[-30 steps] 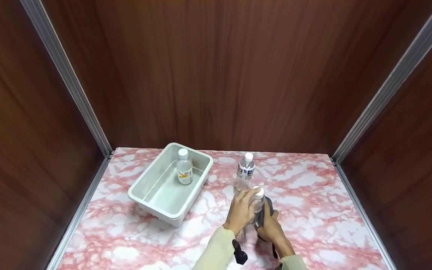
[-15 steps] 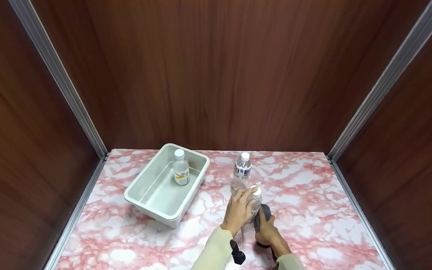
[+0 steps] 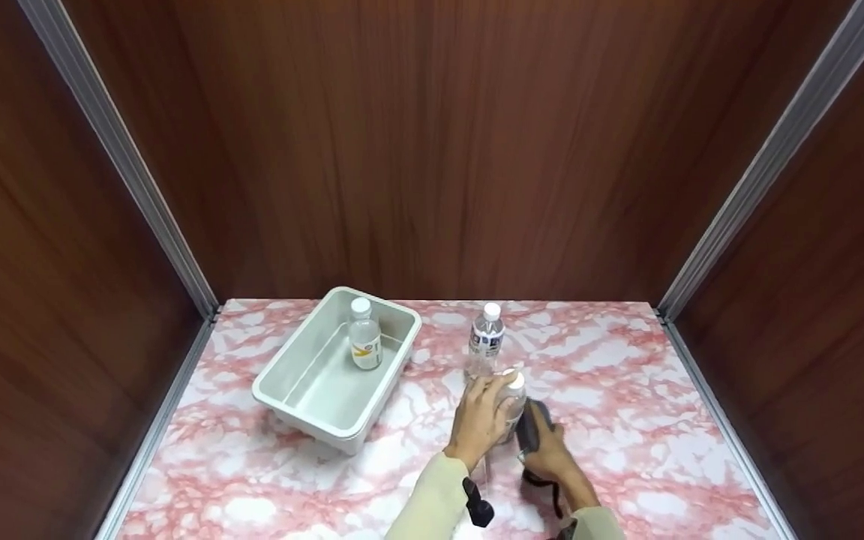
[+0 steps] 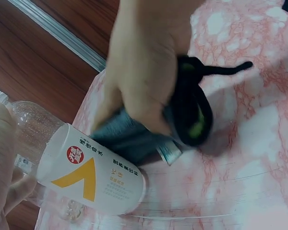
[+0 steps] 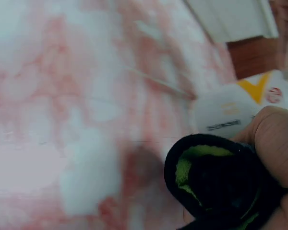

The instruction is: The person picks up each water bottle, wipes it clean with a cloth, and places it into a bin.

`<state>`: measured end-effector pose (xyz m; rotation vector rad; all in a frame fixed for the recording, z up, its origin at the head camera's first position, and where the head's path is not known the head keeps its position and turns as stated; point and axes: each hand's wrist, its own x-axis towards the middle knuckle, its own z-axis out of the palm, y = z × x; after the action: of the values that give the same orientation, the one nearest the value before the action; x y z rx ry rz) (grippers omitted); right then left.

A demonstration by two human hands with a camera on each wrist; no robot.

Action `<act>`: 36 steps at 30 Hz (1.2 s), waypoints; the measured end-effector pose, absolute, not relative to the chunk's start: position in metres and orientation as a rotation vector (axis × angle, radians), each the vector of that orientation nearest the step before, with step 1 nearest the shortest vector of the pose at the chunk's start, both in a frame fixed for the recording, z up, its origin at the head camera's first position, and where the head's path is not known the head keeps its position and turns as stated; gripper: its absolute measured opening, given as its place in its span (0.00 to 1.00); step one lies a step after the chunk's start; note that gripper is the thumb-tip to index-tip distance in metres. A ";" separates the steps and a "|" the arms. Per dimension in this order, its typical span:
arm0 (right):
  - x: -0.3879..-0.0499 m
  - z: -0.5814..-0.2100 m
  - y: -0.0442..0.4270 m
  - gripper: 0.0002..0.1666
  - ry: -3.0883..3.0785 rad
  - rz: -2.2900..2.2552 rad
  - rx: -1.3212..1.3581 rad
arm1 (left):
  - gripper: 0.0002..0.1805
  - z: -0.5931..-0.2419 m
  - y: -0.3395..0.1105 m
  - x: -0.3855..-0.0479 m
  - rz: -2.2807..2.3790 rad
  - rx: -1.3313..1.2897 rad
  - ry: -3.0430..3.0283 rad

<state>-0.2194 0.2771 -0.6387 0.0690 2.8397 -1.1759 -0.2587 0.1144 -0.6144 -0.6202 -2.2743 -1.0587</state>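
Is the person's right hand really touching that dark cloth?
Touching. The left wrist view shows the right hand closed over the dark cloth, skin against fabric with no gap between them.

On my feed I saw a clear bottle (image 4: 101, 177) upright on the marbled tabletop (image 3: 627, 420), its cap white, its white label bearing an orange V and a red badge; a dark cloth (image 4: 122, 136), bunched and green inside, was close beside that label.

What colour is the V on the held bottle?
Orange-yellow V, clearest in the left wrist view.
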 end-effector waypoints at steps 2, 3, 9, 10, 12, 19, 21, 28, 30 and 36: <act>-0.220 -0.630 0.282 0.60 2.873 -1.163 0.104 | 0.22 -0.614 0.116 -0.258 -1.051 -0.624 -2.269; -0.221 -0.625 0.284 0.59 2.892 -1.155 0.111 | 0.22 -0.614 0.117 -0.258 -1.050 -0.624 -2.264; -0.221 -0.599 0.286 0.58 2.900 -1.213 0.117 | 0.22 -0.615 0.119 -0.257 -1.098 -0.633 -2.276; -0.220 -0.595 0.285 0.59 2.895 -1.228 0.116 | 0.22 -0.615 0.119 -0.257 -1.108 -0.634 -2.287; -0.219 -0.589 0.284 0.58 2.901 -1.236 0.104 | 0.22 -0.614 0.118 -0.256 -1.123 -0.634 -2.300; -0.214 -0.568 0.278 0.55 3.002 -1.229 0.044 | 0.23 -0.612 0.118 -0.255 -1.116 -0.628 -2.285; -0.214 -0.564 0.276 0.55 3.014 -1.238 0.038 | 0.23 -0.612 0.118 -0.255 -1.121 -0.621 -2.284; -0.214 -0.558 0.266 0.56 3.002 -1.253 0.042 | 0.23 -0.613 0.119 -0.254 -1.116 -0.612 -2.286; -0.214 -0.558 0.262 0.55 3.006 -1.253 0.027 | 0.23 -0.613 0.118 -0.254 -1.094 -0.616 -2.278; -0.212 -0.564 0.256 0.55 3.006 -1.246 0.022 | 0.22 -0.614 0.117 -0.251 -1.095 -0.631 -2.264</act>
<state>-0.2120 0.2557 -0.5642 0.0216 3.0065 -1.2459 -0.2512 0.1166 -0.6144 -0.6314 -2.2642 -1.0953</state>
